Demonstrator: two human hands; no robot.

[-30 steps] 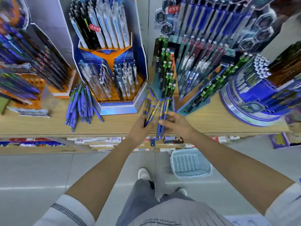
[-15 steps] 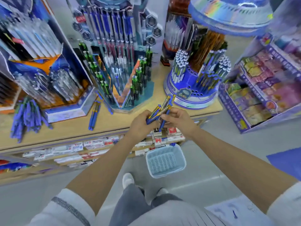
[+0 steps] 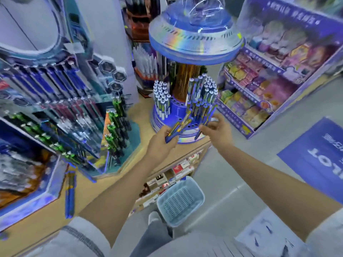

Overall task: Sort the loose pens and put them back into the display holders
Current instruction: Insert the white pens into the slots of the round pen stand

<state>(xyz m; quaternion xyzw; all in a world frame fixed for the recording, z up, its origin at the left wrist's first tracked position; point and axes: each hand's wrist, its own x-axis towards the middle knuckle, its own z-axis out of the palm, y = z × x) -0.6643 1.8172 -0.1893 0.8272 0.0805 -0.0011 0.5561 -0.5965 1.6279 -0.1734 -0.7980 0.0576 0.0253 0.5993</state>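
Joined before, the hands are now apart — left hand (image 3: pixel 160 145) clamps the pens (image 3: pixel 179 127), right hand (image 3: pixel 218 133) at its 3 o'clock pinches a pen (image 3: pixel 198 134), holder (image 3: pixel 177 111) at 12.

A pale blue slotted basket (image 3: pixel 181 203) stands on the grey floor (image 3: pixel 241 173) at 6 o'clock, just beside a white shoe (image 3: pixel 153 217). Above it, small red-and-white boxes (image 3: pixel 178 168) fill a shelf under the desk (image 3: pixel 89 190). At 2 o'clock a purple rack (image 3: pixel 297 17) holds coloured packs. A blue floor mat (image 3: pixel 315 160) with white letters lies at 4 o'clock, and a white sheet (image 3: pixel 267 236) at 5 o'clock is marked in blue.
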